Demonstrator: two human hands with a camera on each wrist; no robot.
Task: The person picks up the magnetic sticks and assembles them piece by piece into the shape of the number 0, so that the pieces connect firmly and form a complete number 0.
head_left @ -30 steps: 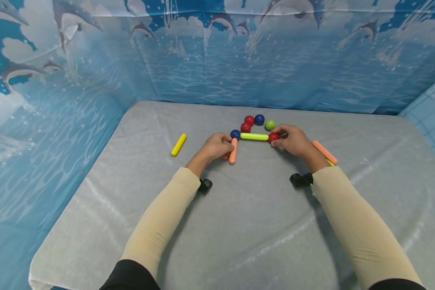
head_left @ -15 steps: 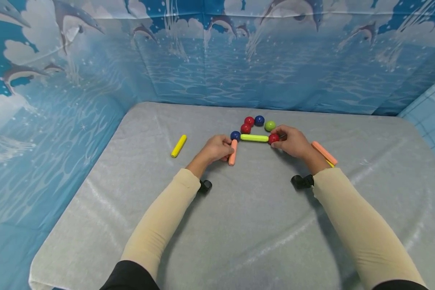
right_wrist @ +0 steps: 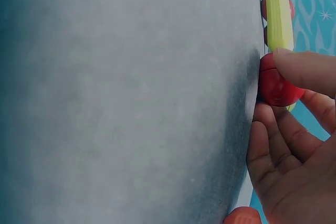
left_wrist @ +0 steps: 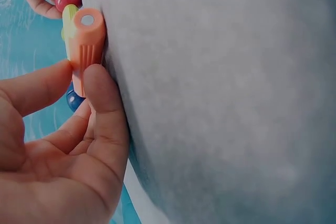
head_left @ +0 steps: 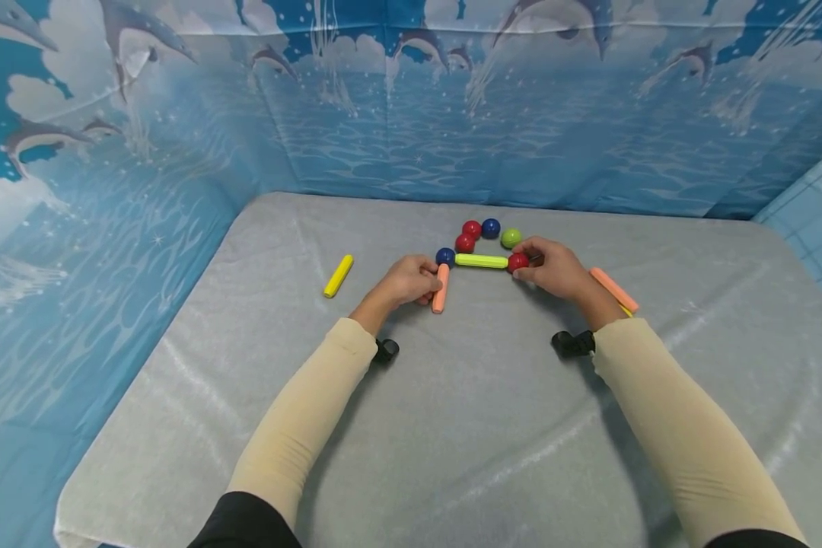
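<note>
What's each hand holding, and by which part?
Left hand: orange stick, pinched around its middle. Right hand: red ball touching yellow-green stick, pinched, thumb on the ball's near side.

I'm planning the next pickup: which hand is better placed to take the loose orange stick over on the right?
Probably the right hand: the loose orange stick lies beside its wrist. It would first need to release the red ball. The left hand is farther away, pinching a second orange stick.
</note>
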